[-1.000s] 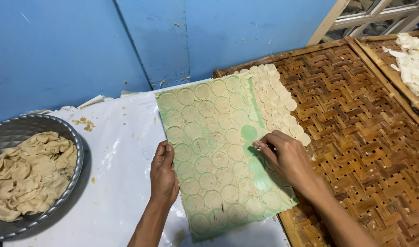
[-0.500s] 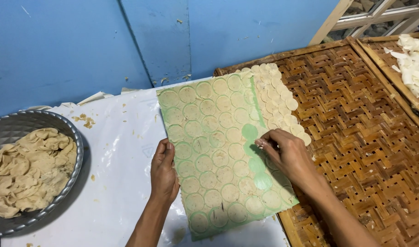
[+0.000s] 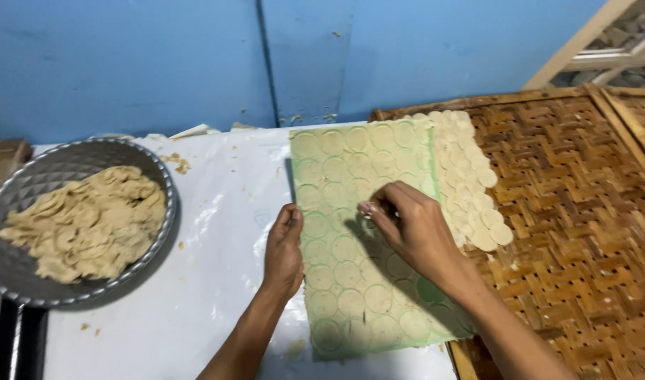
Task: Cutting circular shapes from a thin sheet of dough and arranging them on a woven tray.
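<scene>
A green sheet (image 3: 351, 176) covered with thin dough cut into round discs lies on white plastic, its right edge over a woven bamboo tray. My left hand (image 3: 284, 250) presses flat on the sheet's left edge. My right hand (image 3: 414, 229) hovers over the sheet's middle, fingertips pinched on a dough disc (image 3: 368, 207). Loose dough discs (image 3: 470, 183) lie in overlapping rows on the tray beside the sheet.
A metal bowl (image 3: 27, 274) heaped with dough scraps (image 3: 83, 218) stands at the left. The woven bamboo tray (image 3: 583, 211) fills the right side, with a second tray behind it. A blue wall (image 3: 160, 63) rises at the back. White plastic (image 3: 196, 295) covers the table.
My right hand has moved left from the sheet's right part to its middle and pinched a disc. The camera view has shifted, so the bowl appears fuller in view. My left hand stays put.
</scene>
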